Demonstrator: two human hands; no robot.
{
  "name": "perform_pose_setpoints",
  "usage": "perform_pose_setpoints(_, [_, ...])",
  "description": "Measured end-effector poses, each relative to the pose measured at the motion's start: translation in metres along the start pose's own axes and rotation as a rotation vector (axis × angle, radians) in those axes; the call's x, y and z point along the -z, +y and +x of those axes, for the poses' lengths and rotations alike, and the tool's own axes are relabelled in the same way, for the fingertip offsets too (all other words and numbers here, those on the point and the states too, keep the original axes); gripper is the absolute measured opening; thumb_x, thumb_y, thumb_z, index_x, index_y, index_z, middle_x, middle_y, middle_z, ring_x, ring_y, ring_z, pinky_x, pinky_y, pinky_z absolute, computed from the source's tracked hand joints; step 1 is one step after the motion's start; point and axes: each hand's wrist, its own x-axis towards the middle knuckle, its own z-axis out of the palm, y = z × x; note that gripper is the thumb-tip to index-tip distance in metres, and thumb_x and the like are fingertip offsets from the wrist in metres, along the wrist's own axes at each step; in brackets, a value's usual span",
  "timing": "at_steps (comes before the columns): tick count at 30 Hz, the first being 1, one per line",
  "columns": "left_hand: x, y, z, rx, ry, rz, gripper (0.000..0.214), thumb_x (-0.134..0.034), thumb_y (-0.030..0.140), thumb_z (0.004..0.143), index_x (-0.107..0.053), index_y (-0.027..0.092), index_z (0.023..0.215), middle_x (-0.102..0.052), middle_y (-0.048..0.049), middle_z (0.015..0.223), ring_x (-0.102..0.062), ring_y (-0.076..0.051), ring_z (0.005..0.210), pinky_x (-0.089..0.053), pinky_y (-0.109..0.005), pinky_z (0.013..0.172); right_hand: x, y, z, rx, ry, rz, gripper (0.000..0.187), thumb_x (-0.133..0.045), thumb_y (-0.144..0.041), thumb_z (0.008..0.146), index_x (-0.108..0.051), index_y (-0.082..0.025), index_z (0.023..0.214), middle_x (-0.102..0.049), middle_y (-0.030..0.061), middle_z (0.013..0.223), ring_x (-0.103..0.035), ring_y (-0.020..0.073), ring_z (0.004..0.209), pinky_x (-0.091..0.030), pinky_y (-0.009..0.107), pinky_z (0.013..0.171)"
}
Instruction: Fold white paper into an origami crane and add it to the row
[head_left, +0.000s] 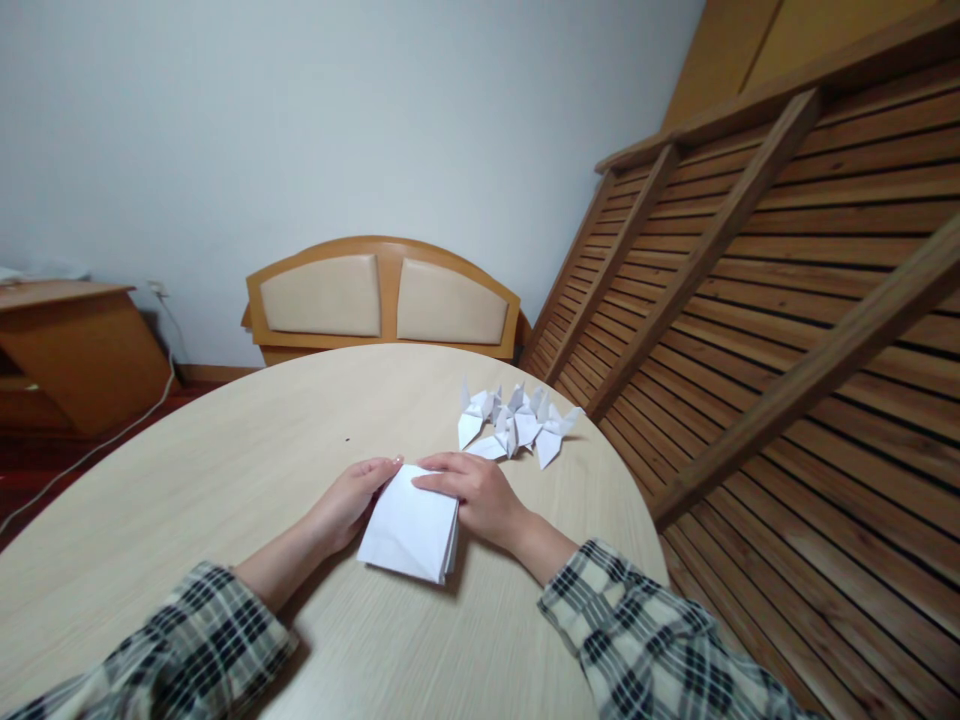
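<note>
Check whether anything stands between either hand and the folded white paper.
Nothing visible does: the left hand and right hand both touch the folded white paper. The white folded figures lie beyond the right hand on the table, not between.

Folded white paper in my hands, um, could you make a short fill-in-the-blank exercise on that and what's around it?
1. The bare left hand is at the ____ side of the folded white paper.
2. The white origami figures lie closer to the bare right hand than to the ____ hand.
3. The arched wooden headboard has ____ cream panels.

Missing words: left; left; two.
</note>
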Motion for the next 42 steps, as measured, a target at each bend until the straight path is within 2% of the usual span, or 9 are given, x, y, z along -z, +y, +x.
perform_pose_setpoints(3, [-0.001,-0.003,0.001,-0.034,0.064,0.009,0.039,-0.081,0.046,0.057,-0.061,0.015,0.069,-0.062,0.0008,0.056,-0.053,-0.013,0.049,-0.039,-0.023,0.046,-0.002,0.002,-0.002,-0.003,-0.011,0.078,0.030,-0.057,-0.007,0.084,-0.071,-0.022,0.106,-0.068,0.0083,0.116,-0.064,0.0168,0.105,-0.052,0.031,0.088])
perform_pose_setpoints(6, [0.001,-0.006,0.002,-0.148,0.137,0.095,0.038,-0.078,0.049,0.060,-0.059,0.017,0.067,-0.056,0.0041,0.054,-0.047,-0.011,0.047,-0.035,-0.021,0.044,-0.006,0.002,-0.003,-0.055,0.007,0.129,0.034,-0.056,-0.002,0.081,-0.071,-0.021,0.104,-0.069,0.0081,0.114,-0.065,0.0164,0.103,-0.053,0.031,0.088])
perform_pose_setpoints(11, [0.006,-0.007,0.003,-0.392,0.215,0.319,0.035,-0.070,0.050,0.070,-0.063,0.016,0.069,-0.055,0.0030,0.058,-0.046,-0.011,0.054,-0.034,-0.021,0.049,-0.011,-0.001,-0.002,-0.128,0.046,0.186,0.045,-0.052,0.006,0.074,-0.072,-0.023,0.100,-0.070,0.0059,0.114,-0.066,0.0161,0.103,-0.054,0.032,0.089])
perform_pose_setpoints(14, [0.006,-0.006,0.004,-0.460,0.265,0.362,0.034,-0.068,0.050,0.071,-0.065,0.016,0.070,-0.056,0.0018,0.060,-0.047,-0.012,0.056,-0.035,-0.022,0.050,-0.012,-0.004,0.000,-0.140,0.077,0.186,0.048,-0.049,0.008,0.071,-0.073,-0.022,0.100,-0.068,0.0074,0.119,-0.065,0.0172,0.108,-0.053,0.033,0.092])
perform_pose_setpoints(20, [0.002,-0.005,0.003,-0.359,0.254,0.234,0.036,-0.071,0.050,0.066,-0.064,0.015,0.072,-0.057,0.0010,0.060,-0.048,-0.013,0.052,-0.035,-0.023,0.047,-0.012,-0.003,-0.001,-0.141,0.097,0.184,0.051,-0.045,0.008,0.070,-0.072,-0.022,0.101,-0.070,0.0059,0.116,-0.066,0.0160,0.106,-0.053,0.033,0.092])
perform_pose_setpoints(27, [0.002,-0.003,0.000,-0.392,0.278,0.261,0.036,-0.072,0.050,0.065,-0.063,0.016,0.068,-0.056,0.0017,0.058,-0.046,-0.012,0.052,-0.035,-0.022,0.047,-0.012,-0.002,-0.002,-0.165,0.076,0.188,0.053,-0.044,0.008,0.070,-0.072,-0.023,0.101,-0.069,0.0049,0.117,-0.065,0.0160,0.107,-0.053,0.034,0.093])
perform_pose_setpoints(36, [0.004,-0.002,-0.003,-0.468,0.262,0.288,0.033,-0.067,0.049,0.073,-0.060,0.018,0.066,-0.047,0.0054,0.053,-0.040,-0.010,0.050,-0.029,-0.020,0.045,-0.013,-0.001,-0.003,-0.164,0.108,0.205,0.048,-0.048,0.006,0.072,-0.073,-0.025,0.100,-0.070,0.0043,0.116,-0.066,0.0159,0.104,-0.054,0.034,0.091])
perform_pose_setpoints(42, [0.006,-0.005,0.003,-0.345,0.205,0.055,0.036,-0.065,0.054,0.073,-0.060,0.020,0.081,-0.064,0.0013,0.073,-0.057,-0.016,0.065,-0.043,-0.023,0.057,-0.012,0.002,-0.005,-0.161,0.156,0.185,0.045,-0.049,0.005,0.074,-0.073,-0.024,0.100,-0.070,0.0053,0.114,-0.066,0.0160,0.104,-0.054,0.034,0.091])
